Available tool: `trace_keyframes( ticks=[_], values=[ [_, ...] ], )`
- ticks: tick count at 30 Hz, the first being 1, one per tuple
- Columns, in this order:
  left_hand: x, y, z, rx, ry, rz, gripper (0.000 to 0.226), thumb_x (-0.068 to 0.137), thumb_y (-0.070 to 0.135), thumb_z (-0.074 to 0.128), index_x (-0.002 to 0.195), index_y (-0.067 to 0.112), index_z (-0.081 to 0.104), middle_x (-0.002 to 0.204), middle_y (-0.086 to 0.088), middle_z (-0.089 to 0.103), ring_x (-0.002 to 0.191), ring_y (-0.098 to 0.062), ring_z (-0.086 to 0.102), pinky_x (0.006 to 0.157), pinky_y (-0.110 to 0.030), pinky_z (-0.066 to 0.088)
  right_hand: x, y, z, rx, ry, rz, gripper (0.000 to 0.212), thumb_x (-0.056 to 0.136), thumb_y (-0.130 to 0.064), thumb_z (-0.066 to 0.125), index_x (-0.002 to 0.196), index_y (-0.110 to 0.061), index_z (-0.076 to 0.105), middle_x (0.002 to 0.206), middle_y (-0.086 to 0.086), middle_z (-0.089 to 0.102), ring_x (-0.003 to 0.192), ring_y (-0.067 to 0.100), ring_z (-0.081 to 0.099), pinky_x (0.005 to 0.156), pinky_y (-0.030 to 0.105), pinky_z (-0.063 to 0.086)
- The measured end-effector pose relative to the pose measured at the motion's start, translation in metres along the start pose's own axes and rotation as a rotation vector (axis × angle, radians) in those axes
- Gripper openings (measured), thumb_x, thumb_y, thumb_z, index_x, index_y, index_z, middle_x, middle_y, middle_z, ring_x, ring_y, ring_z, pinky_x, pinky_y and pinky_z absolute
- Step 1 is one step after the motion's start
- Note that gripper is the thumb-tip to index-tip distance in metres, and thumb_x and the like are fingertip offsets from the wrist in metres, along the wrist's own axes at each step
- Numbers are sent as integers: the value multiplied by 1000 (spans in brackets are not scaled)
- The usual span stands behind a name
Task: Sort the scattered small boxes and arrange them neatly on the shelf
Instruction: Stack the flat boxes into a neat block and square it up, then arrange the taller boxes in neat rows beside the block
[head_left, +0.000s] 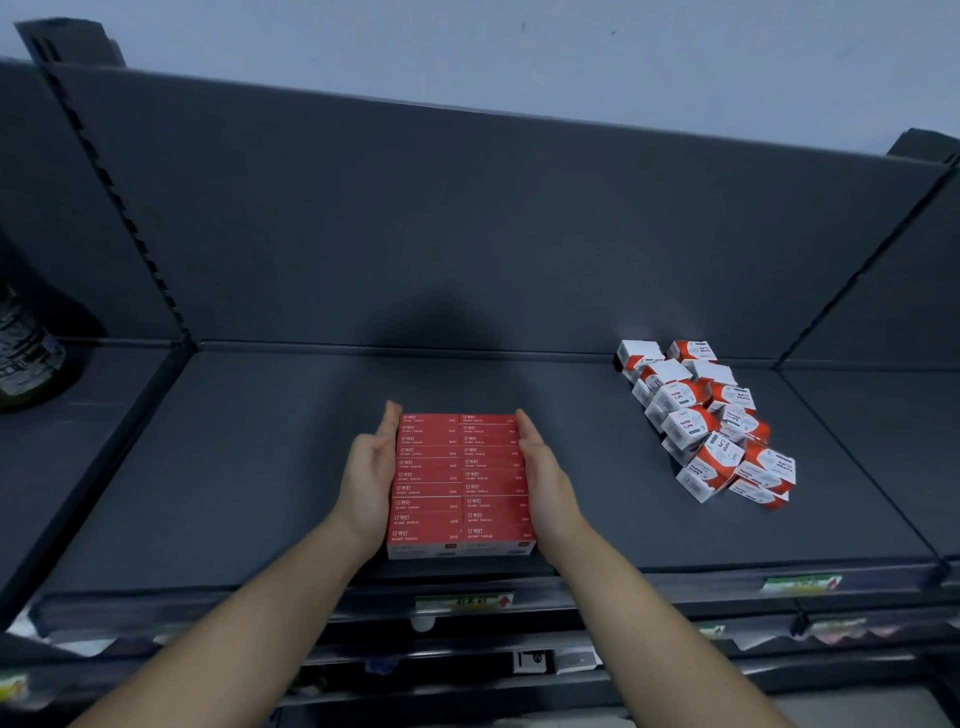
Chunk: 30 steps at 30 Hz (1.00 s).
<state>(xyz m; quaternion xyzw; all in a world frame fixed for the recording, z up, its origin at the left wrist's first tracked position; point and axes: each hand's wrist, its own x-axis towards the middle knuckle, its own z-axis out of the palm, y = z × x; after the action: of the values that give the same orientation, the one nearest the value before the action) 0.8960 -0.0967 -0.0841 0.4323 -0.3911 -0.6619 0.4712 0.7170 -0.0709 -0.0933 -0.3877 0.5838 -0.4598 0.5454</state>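
The dark grey shelf (249, 467) holds two groups of small boxes. Near its front edge, about in the middle, the red boxes (460, 480) lie flat as one tidy block. They are in two columns side by side, many rows in each, with the long edges touching and the white print facing up. The short front faces of the nearest boxes are pale. Well apart from this block, toward the right and closer to the back panel (467, 234), the white-and-red boxes (709, 421) lie in a loose pile. They are tilted in different directions and some rest on top of others.

The left hand (366, 480) lies against the left side of the red block and the right hand (548, 483) lies against the right side. On both hands the fingers are straight and together, and they point away from the person. The palms press inward on the block and no finger curls around a box.

On the neighbouring shelf at the far left stands a dark bottle (26, 353), partly cut by the edge. A price label (465, 603) sits on the front rail below the red block.
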Motion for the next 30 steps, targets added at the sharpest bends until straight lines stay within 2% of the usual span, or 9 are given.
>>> trace_keyframes(
  ticks=[2, 6, 9, 12, 14, 18, 20, 24, 30],
  values=[
    [0, -1, 1, -18, -16, -19, 52, 104, 25, 10, 154, 17, 17, 124, 18, 53, 97, 4, 56, 79, -19, 43, 1, 0, 1, -26, 2, 7, 49, 105, -29, 26, 154, -32, 24, 116, -21, 55, 101, -2, 58, 76, 17, 45],
    [-1, 2, 2, 10, -28, -18, 53, 102, 25, 10, 155, 20, 13, 116, 18, 54, 99, 0, 55, 79, -23, 44, -1, -2, 0, -30, -6, 5, 48, 105, -30, 28, 152, -35, 24, 123, -18, 56, 102, -2, 58, 74, 15, 45],
    [0, 2, -1, -9, -24, -16, 52, 103, 24, 11, 155, 20, 13, 133, 8, 52, 102, -3, 54, 81, -22, 44, -1, -2, -1, -55, -13, 14, 49, 104, -31, 28, 153, -34, 23, 124, -21, 54, 101, -4, 57, 74, 16, 45],
    [-1, 6, -1, 5, -37, -9, 48, 104, 26, 12, 149, 25, 26, 110, 3, 60, 98, -12, 58, 77, -24, 48, -5, -8, 0, -38, -28, 16, 50, 105, -30, 29, 154, -29, 21, 131, -23, 46, 112, -3, 52, 84, 16, 42],
    [-3, 10, 2, 72, -24, 2, 42, 104, 30, 15, 144, 31, 29, 117, 2, 60, 98, -8, 60, 77, -22, 48, -6, -14, -1, -59, -11, -14, 52, 105, -28, 29, 156, -24, 18, 147, -17, 34, 125, -1, 40, 97, 17, 34],
    [0, 23, -7, 692, -48, 66, 56, 98, 42, 24, 150, 23, 26, 161, -5, 20, 147, -17, 21, 120, -38, 20, -3, -27, -9, -399, 17, -71, 57, 103, -32, 31, 156, -19, 15, 162, -9, 14, 147, 5, 16, 119, 25, 13],
    [7, 25, -14, 1005, -132, 111, 57, 103, 30, 21, 155, 15, 4, 164, -1, -4, 150, -10, -4, 123, -33, 2, 0, -33, -16, -677, -15, -110, 57, 104, -27, 28, 157, -16, 10, 164, -5, 4, 149, 6, -1, 119, 23, 2],
    [18, 32, -17, 1352, -206, 211, 63, 101, 31, 24, 156, 14, -3, 163, 0, -11, 149, -10, -11, 122, -31, -3, 4, -45, -25, -1207, -23, -220, 62, 101, -28, 31, 157, -12, 8, 165, 4, 0, 151, 16, -5, 122, 31, 0],
    [23, 47, -5, 1634, -252, 309, 68, 99, 36, 25, 155, 11, -5, 163, -6, -11, 150, -15, -11, 123, -33, -3, -3, -58, -32, -1425, 31, -226, 66, 99, -33, 29, 157, -11, 5, 165, 5, -2, 151, 17, -7, 123, 34, -1]
  ],
)
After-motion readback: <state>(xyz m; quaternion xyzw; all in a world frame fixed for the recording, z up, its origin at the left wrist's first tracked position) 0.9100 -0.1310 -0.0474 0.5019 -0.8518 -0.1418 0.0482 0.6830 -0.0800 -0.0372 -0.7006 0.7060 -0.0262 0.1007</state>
